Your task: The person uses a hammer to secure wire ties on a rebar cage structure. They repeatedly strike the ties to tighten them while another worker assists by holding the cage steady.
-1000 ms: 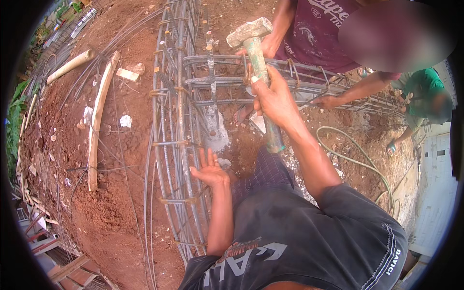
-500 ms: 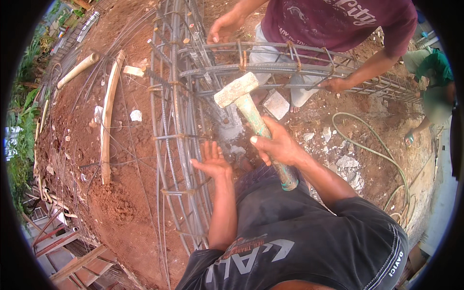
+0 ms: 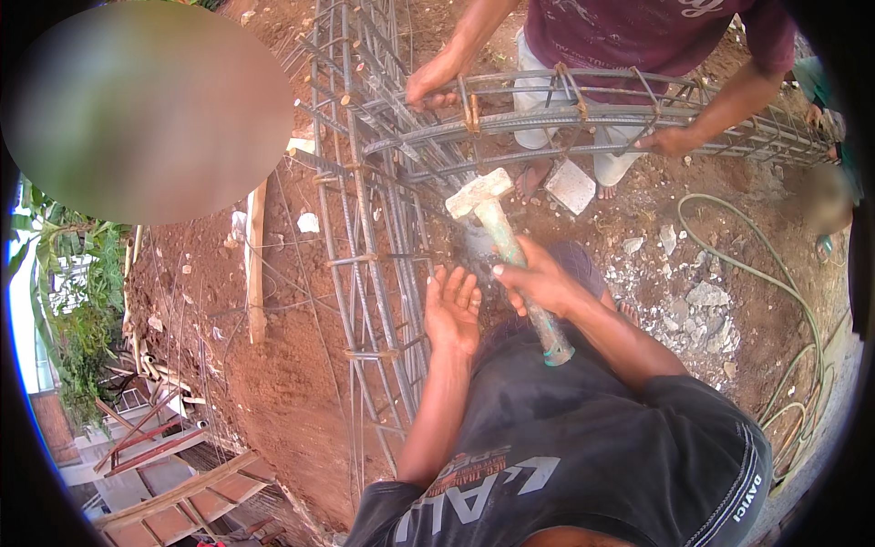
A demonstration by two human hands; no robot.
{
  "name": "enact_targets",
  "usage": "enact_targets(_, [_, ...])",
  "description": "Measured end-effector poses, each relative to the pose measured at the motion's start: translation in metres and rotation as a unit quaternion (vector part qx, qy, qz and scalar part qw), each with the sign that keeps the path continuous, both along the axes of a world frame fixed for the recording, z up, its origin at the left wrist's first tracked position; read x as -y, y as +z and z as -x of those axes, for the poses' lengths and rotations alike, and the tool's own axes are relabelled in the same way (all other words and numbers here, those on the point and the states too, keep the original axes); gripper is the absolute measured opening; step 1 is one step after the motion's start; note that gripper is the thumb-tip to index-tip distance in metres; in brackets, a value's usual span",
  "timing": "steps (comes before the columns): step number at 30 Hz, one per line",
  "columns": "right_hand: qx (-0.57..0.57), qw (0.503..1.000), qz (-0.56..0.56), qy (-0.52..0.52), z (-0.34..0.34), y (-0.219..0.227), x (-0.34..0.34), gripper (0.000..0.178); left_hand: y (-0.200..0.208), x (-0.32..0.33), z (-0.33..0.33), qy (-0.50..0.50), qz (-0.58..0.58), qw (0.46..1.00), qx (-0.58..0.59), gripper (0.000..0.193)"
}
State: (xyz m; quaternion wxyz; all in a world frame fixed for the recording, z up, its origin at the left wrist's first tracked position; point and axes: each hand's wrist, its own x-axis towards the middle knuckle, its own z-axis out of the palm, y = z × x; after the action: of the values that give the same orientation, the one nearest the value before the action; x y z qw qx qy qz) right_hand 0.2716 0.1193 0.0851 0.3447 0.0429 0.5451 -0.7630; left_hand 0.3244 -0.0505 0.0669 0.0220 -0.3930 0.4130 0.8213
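My right hand (image 3: 540, 281) grips a short-handled club hammer (image 3: 479, 193) by its handle. Its head is pale and dusty, pointing away from me, and the handle end shows green. My left hand (image 3: 453, 314) is raised, palm up, fingers spread and slightly bent, with nothing in it. It is close to the long rebar cage (image 3: 372, 260), made of steel bars with tied stirrups, on my left. A second rebar cage (image 3: 529, 119) crosses it at the far side. A co-worker in a maroon shirt holds that one with both hands (image 3: 672, 140).
Reddish soil lies around the cages, with a wooden plank (image 3: 256, 273) at left. A square concrete block (image 3: 572, 187) sits by the co-worker's feet. Rubble (image 3: 702, 314) and a coiled hose (image 3: 791, 283) are on the right. Another person stands at far right. A blurred patch covers the upper left.
The view has swung left, so the scene sits further right. My left fingers are a little more bent. The hammer is still in my right hand, and the co-worker still holds the crossing cage.
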Motion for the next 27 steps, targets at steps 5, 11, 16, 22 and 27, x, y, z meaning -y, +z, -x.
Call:
enact_targets(5, [-0.060, 0.996, -0.066, 0.016, 0.004, 0.015, 0.005, 0.046, 0.084, 0.059, 0.004, -0.206, 0.563, 0.782, -0.171, 0.048])
enact_targets(11, [-0.171, 0.979, -0.106, -0.019, 0.028, 0.061, 0.008, 0.049, 0.086, 0.118, 0.079, -0.268, 0.797, 0.541, 0.006, 0.049])
enact_targets(16, [-0.217, 0.968, -0.121, -0.048, 0.042, 0.091, 0.016, 0.049, 0.060, 0.123, 0.121, -0.364, 0.692, 0.622, 0.038, 0.052])
enact_targets(22, [-0.191, 0.972, -0.124, -0.054, 0.037, 0.074, 0.023, 0.049, 0.032, 0.138, 0.123, -0.375, 0.608, 0.700, -0.002, 0.038])
enact_targets(27, [-0.204, 0.967, -0.144, -0.042, 0.027, 0.058, 0.026, 0.049, 0.042, 0.131, 0.130, -0.383, 0.478, 0.782, -0.113, 0.038])
